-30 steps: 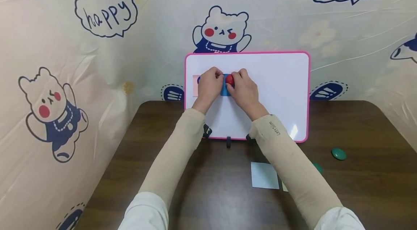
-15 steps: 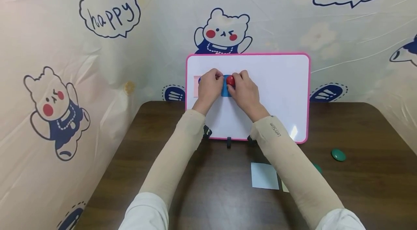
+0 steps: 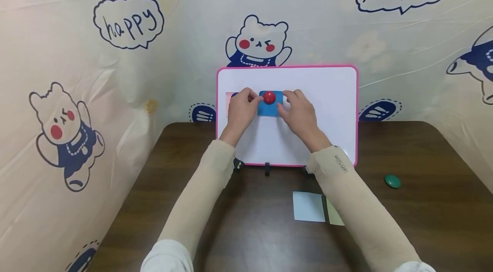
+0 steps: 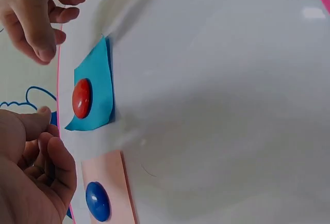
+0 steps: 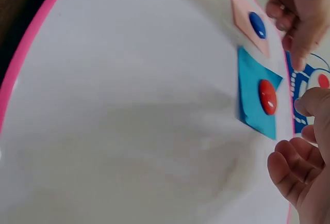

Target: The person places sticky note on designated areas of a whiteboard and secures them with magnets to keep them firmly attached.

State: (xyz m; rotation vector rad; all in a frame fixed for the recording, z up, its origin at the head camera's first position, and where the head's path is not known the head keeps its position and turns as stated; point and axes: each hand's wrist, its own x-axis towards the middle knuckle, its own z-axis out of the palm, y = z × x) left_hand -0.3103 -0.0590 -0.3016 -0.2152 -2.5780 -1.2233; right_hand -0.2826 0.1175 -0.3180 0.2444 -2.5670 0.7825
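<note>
- Head view: left hand (image 3: 242,110) and right hand (image 3: 301,114) released, flanking the red disc (image 3: 269,97) on blue paper (image 3: 268,110);
- wrist views: whole blue disc (image 4: 98,202), mostly hidden in head view;
- head alone: green disc (image 3: 392,181) on the surface (image 3: 250,225)

"happy" (image 3: 129,23) twice on backdrop (image 3: 192,55), "LetsSlim" (image 3: 341,163) on sleeve (image 3: 360,199)

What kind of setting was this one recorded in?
Probably an indoor tabletop space dressed for recording, though the wider room isn't visible: a dark wood-grain table, a creased backdrop printed with cartoon bears and "happy" bubbles, and a pink-framed whiteboard.
</note>
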